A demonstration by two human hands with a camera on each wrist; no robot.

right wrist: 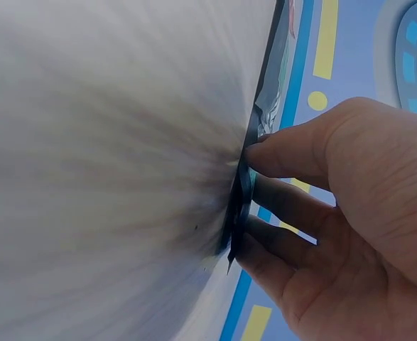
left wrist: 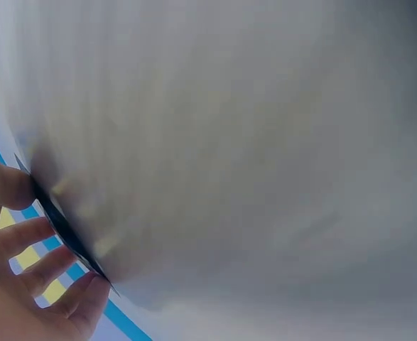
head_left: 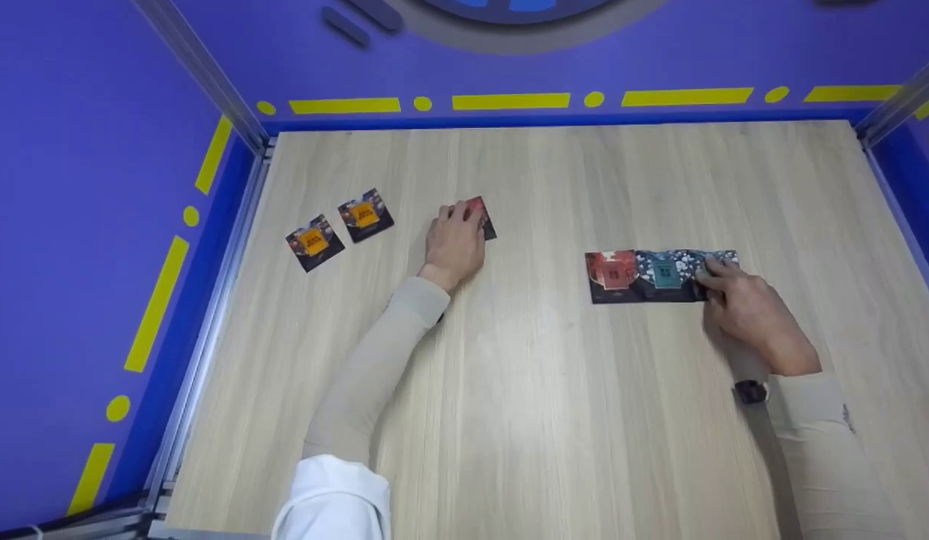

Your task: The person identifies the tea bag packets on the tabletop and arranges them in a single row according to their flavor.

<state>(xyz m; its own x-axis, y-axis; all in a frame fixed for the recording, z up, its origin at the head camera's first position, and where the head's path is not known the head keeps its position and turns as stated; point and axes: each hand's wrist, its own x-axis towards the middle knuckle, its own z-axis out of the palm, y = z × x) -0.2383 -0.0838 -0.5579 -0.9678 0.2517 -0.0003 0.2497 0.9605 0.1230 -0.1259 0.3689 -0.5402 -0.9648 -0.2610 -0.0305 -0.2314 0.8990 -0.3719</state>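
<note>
My left hand [head_left: 455,244] holds a thin square red-and-black packet [head_left: 488,222] near the table's upper middle, fingers bent over it. The left wrist view shows its dark edge [left wrist: 65,227] under several fingertips. On the right, packets lie in a row: a red-and-black one [head_left: 612,276], then a teal-and-black one [head_left: 665,274]. At the row's right end my right hand [head_left: 760,315] presses its fingertips onto another dark patterned packet [head_left: 726,256], mostly covered. Side-on, this packet [right wrist: 241,202] sits low against the table under the thumb and fingers.
Two orange-and-black packets [head_left: 314,243] lie apart at the left of the wooden table [head_left: 524,390]. Blue panels [head_left: 82,187] with yellow markings stand along the back and sides, joined by metal rails [head_left: 187,337].
</note>
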